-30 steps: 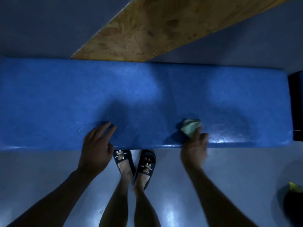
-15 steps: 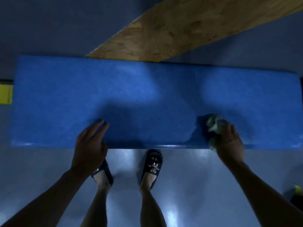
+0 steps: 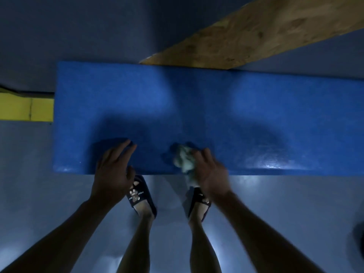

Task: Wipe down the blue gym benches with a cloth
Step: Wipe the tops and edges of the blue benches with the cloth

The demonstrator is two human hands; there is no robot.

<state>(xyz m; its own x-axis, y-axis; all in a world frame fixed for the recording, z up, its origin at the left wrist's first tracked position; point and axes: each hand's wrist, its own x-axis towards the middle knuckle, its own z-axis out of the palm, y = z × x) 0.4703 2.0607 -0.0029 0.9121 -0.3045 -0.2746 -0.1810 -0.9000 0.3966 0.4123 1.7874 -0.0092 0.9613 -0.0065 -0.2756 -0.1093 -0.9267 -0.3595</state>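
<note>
the blue bench (image 3: 197, 107) runs off the right edge, its far end unseen. right hand (image 3: 211, 173) is motion-blurred and covers part of the cloth (image 3: 184, 160). print on the sandals (image 3: 140, 196) too small to read.

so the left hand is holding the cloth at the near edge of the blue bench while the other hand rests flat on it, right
Not quite: the head view shows the right hand holding the cloth at the near edge of the blue bench, while the left hand rests flat on it.
</note>
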